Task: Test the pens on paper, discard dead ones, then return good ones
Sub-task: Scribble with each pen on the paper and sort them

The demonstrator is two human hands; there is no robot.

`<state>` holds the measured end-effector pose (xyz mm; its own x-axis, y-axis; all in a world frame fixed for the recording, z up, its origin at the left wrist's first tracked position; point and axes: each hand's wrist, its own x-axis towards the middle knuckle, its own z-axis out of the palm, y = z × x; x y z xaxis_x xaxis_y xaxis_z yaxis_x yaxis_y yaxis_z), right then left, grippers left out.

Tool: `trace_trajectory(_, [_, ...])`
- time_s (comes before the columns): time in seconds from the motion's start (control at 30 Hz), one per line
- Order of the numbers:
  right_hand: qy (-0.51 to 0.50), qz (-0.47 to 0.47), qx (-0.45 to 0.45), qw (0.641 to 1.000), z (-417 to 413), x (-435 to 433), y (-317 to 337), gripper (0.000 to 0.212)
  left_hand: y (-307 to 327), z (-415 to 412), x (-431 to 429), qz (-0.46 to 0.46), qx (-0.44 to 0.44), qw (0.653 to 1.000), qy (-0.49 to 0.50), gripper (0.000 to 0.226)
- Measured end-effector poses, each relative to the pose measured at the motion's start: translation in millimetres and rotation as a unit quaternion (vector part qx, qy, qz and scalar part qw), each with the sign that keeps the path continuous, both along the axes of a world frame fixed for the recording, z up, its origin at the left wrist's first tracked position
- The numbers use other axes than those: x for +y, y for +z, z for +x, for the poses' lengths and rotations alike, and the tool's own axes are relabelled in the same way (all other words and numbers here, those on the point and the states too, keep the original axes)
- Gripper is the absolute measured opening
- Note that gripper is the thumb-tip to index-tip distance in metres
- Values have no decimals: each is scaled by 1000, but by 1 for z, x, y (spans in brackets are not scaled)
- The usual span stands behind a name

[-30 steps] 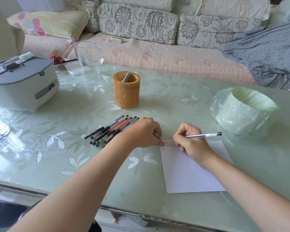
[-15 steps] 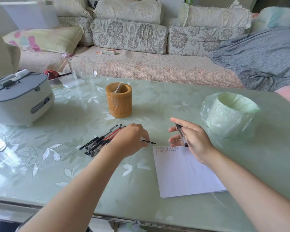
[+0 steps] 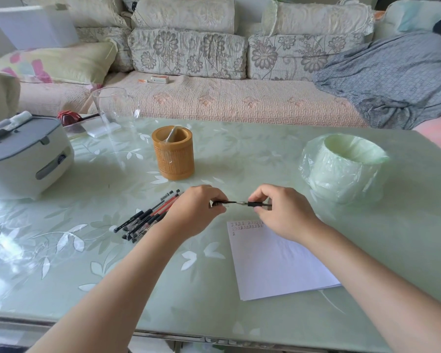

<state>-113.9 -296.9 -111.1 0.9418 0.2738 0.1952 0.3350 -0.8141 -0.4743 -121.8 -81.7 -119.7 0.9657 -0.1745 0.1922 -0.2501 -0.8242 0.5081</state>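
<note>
Nothing legible anywhere. Rows of small pen marks across the top of the paper (image 3: 278,263), too tiny to read; label on the small box (image 3: 160,79) on the sofa (image 3: 214,98) blurred.

Grey-lidded white appliance (image 3: 23,159) far left; clear glass jug (image 3: 115,110) beside it; grey blanket (image 3: 392,80) on floral sofa (image 3: 214,98)

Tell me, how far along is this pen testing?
Done: scribbles top the paper, so several pens seem tested. In hand: the right hand holds a pen, the left hand what looks like its cap. Left: a pile of pens lies outside the wooden cup.
</note>
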Motion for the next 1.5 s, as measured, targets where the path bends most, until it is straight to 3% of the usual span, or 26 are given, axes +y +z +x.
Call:
trace_trajectory(0.37, [28,28,-3,999,0,3,-6,15,5,-7,-9,-7,22,999,-36,10])
trace_trajectory(0.47, [64,49,8,997,2,3,-8,38,9,-9,-11,-10,27,999,-36,10])
trace_trajectory(0.57, [88,-90,-42,991,3,7,-11,32,11,-11,-15,-39,69,996,-34,22])
trace_trajectory(0.63, [107,-164,-101,975,0,10,-11,40,12,-14,-19,-48,103,993,-43,29])
trace_trajectory(0.73, [113,-161,-118,973,-3,11,-12,39,11,-18,-24,-58,135,988,-57,29])
trace_trajectory(0.93, [91,-205,-200,954,-8,14,-9,60,12,-28,-33,-100,200,970,-96,39])
trace_trajectory(1.07, [54,-172,-188,966,-11,16,-9,57,18,-29,-36,-123,207,966,-97,44])
trace_trajectory(1.23, [95,-145,-132,976,-3,15,-11,44,16,-18,-30,-96,133,986,-39,16])
trace_trajectory(1.37, [126,-43,-64,989,1,10,-18,24,18,-5,-10,-118,53,991,24,9])
trace_trajectory(1.5, [83,35,-33,995,8,13,-24,15,16,8,9,-181,29,982,51,6])
